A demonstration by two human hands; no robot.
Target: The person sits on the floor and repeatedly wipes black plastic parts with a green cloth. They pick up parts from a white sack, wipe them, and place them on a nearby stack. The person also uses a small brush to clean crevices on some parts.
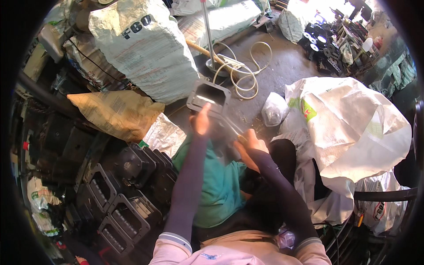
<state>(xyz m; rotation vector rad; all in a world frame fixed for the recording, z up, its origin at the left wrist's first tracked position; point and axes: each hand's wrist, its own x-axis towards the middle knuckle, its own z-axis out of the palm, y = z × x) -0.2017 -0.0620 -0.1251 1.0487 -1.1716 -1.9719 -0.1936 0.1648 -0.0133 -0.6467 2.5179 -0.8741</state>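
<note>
My left hand (202, 120) grips the near side of a grey rectangular housing (224, 93) with an open middle and holes at its corners. The thumb lies on its rim; the other fingers are hidden behind it. My right hand (251, 148) is closed around the yellowish handle of a slim hand tool (233, 127). Its blurred, thin shaft points up and left toward the housing's lower right corner. Whether it touches the housing, I cannot tell. Green cloth (221, 190) covers my lap below both hands.
Several dark housings (128, 216) are stacked at my left. A large white sack (145, 48) and a brown paper sack (119, 112) stand ahead left. A coiled pale hose (254, 81) lies on the floor ahead. An open white sack (353, 128) sits right; dark parts (322, 44) are heaped beyond.
</note>
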